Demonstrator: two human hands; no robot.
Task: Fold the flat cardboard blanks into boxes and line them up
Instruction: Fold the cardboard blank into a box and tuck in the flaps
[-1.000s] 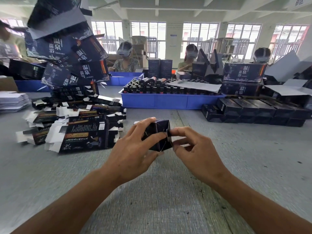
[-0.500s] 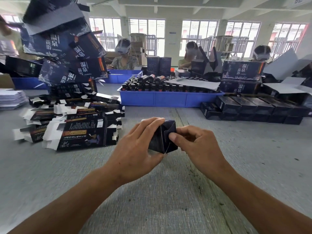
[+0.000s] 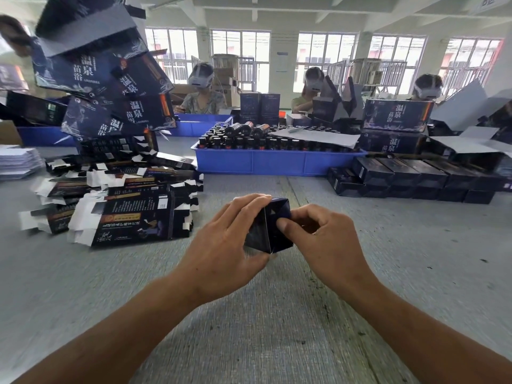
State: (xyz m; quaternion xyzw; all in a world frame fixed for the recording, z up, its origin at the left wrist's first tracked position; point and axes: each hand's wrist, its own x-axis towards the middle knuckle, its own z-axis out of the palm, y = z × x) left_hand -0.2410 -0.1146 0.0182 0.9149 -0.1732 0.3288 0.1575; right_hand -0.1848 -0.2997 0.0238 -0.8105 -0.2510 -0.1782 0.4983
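Hands (image 3: 227, 239) (image 3: 324, 239), two, round one box (image 3: 270, 231)

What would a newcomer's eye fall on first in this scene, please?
Probably the small dark box at centre, held between the left hand and the right hand. Next, the sprawling heap of flat blanks at left, and the blue tray of bottles behind, with finished boxes lined up at right.

Bright daylight pours through the tall paned windows (image 3: 327, 60) along the far wall, which are washed out to near white. The grey felt-covered counter (image 3: 277, 314) is evenly lit, with only soft shadows under the hands. The wide lens bends the edges; the dark printed cartons (image 3: 91, 76) at upper left loom blurred and stretched.
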